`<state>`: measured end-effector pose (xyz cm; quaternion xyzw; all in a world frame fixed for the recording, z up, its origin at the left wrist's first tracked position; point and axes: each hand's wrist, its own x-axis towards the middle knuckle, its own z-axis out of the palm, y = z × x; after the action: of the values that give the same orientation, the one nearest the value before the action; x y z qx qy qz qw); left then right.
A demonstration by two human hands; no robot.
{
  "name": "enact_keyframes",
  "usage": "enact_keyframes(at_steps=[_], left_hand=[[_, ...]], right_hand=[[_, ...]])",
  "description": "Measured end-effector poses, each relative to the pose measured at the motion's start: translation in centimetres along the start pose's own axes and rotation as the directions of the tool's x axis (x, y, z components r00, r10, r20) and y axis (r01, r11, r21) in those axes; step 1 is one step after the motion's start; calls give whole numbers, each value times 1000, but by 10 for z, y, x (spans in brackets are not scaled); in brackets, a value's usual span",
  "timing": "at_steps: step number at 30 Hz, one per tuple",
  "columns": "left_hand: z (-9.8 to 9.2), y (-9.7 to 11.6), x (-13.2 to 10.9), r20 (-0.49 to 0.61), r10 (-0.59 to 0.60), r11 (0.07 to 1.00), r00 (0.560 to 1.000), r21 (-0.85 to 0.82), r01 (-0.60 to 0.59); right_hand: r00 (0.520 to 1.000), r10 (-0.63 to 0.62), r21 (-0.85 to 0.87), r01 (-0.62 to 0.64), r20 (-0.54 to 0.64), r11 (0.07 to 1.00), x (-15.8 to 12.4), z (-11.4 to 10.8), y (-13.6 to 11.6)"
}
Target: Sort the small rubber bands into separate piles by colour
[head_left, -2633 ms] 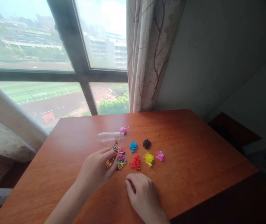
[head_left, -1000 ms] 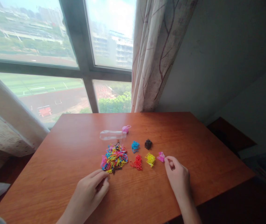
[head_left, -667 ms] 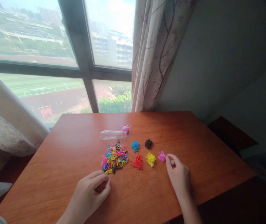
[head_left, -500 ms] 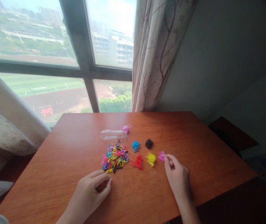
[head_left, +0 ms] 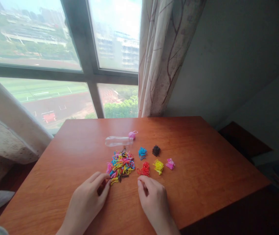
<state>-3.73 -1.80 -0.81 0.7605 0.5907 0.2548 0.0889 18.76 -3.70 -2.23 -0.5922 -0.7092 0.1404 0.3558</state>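
Note:
A mixed heap of small coloured rubber bands (head_left: 120, 164) lies mid-table. To its right sit separate little piles: red (head_left: 144, 169), yellow (head_left: 158, 166), pink (head_left: 170, 163), blue (head_left: 142, 152) and black (head_left: 156, 150). My left hand (head_left: 89, 199) rests palm down, fingers curled, its tips touching the heap's near edge. My right hand (head_left: 153, 199) lies just below the red pile, fingers curled and pinched together; whether they hold a band is hidden.
A clear plastic bottle (head_left: 118, 141) lies on its side behind the heap, with a pink cap (head_left: 132, 134) beside its mouth. The wooden table (head_left: 203, 163) ends close on the right. A window and curtain (head_left: 164, 55) stand behind.
My right hand left the pink pile and moved left to the red pile's near side. My left hand slid forward to the heap's edge.

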Motion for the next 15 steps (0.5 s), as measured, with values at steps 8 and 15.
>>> enact_keyframes(at_steps=[8, 15], left_hand=[[0, 3, 0, 58, -1, 999, 998, 33, 0], [0, 2, -2, 42, 9, 999, 999, 32, -10]], right_hand=[[997, -43, -67, 47, 70, 997, -6, 5, -6], [996, -41, -67, 47, 80, 997, -5, 5, -6]])
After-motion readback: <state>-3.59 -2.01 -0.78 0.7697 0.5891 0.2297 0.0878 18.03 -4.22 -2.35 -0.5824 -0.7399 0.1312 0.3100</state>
